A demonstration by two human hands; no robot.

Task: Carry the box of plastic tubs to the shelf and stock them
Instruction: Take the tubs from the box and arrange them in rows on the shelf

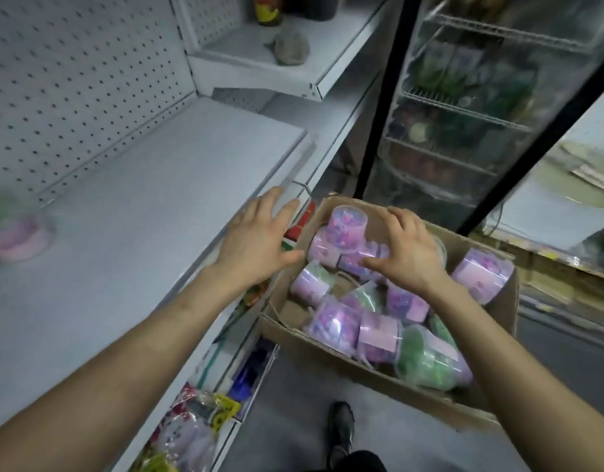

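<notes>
An open cardboard box [314,349] sits on the floor beside the shelf, holding several clear plastic tubs of purple and green contents. My right hand [409,250] reaches into the box and curls its fingers over the top of a purple tub [348,229] at the far end. My left hand [259,236] hovers with spread fingers above the shelf's front edge, just left of the box, holding nothing. One tub [18,233], blurred, stands on the white shelf board [140,206] at the far left. A green tub [426,359] lies near the box's near corner.
A white pegboard back panel [72,80] rises behind the shelf, with a higher shelf [283,66] to the right carrying a bottle and a grey lump. A glass-door cooler [464,107] stands behind the box. Packaged goods [191,427] fill the lower shelf. My shoe [341,427] is on the floor.
</notes>
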